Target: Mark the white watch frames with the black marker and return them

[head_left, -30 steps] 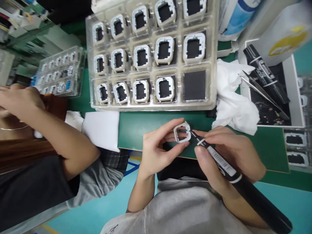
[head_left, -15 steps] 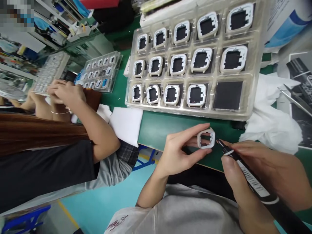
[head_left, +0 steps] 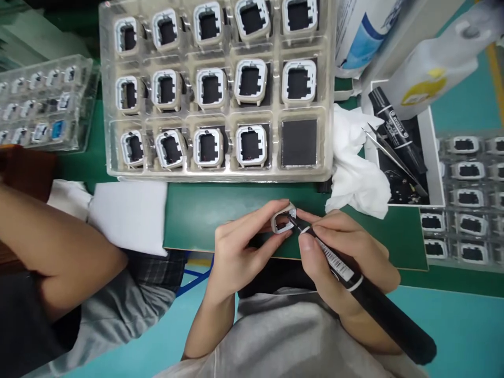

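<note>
Between its thumb and fingers, my left hand (head_left: 242,252) pinches a small white watch case frame (head_left: 279,222) over the green table, tilted on its side. My right hand (head_left: 346,247) grips a thick black marker pen (head_left: 342,270) with a white barcode label. The marker's tip is at the inner edge of the frame; whether it touches cannot be made out. One finger of my right hand reaches to the frame's right side. Beyond my hands lies a clear plastic tray (head_left: 218,175) holding several similar frames, with a bare black square (head_left: 299,143) in its lower right compartment.
Crumpled white tissue (head_left: 356,178) lies right of the tray. A white box (head_left: 435,173) holds tweezers (head_left: 397,160) and another black marker (head_left: 397,128). Bottles (head_left: 433,79) stand behind it. More frame trays sit at far right and left. A co-worker's arm (head_left: 59,236) is at left.
My right hand has brought the marker tip from beside the frame to its inner edge. The frame has turned in my left hand. The view has swung to the right.
</note>
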The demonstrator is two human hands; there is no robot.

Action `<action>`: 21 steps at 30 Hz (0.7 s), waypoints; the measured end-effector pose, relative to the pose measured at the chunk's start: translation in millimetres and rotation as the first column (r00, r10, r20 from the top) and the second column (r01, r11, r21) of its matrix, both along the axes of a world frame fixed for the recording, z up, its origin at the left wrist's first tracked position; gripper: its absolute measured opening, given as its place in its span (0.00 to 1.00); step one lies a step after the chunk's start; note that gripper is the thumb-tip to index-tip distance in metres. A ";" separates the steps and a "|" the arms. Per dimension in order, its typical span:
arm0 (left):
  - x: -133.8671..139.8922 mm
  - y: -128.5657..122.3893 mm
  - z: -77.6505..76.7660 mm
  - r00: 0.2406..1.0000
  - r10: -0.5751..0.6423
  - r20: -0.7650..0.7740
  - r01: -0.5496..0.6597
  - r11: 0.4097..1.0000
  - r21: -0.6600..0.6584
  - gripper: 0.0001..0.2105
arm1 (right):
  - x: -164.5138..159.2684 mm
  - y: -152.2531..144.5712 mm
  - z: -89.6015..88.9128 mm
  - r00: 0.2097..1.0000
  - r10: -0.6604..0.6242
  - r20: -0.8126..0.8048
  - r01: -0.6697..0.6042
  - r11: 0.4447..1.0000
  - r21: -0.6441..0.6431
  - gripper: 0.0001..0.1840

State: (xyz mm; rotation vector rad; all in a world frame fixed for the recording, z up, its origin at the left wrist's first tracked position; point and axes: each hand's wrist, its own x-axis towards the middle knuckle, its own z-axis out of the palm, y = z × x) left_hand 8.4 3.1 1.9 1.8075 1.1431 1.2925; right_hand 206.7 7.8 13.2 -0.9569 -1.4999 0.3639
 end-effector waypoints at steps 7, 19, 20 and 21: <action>-0.4 -3.6 -3.0 0.995 0.052 -0.085 -0.050 0.999 0.022 0.24 | -2.2 -4.5 -6.0 1.000 0.017 -0.023 -0.018 1.000 -0.022 0.16; -0.9 -7.7 -4.1 0.984 0.102 -0.146 -0.098 0.995 0.033 0.18 | 1.8 -7.9 -7.7 0.999 0.036 -0.024 -0.037 0.998 -0.044 0.13; -0.7 -7.9 -4.1 0.985 0.102 -0.142 -0.098 0.995 0.037 0.18 | 2.5 -8.1 -8.3 0.999 0.046 -0.015 -0.047 0.998 -0.038 0.13; -0.5 -8.3 -4.4 0.985 0.102 -0.138 -0.097 0.994 0.039 0.19 | 3.1 -8.4 -8.6 0.998 0.055 -0.007 -0.055 0.998 -0.037 0.14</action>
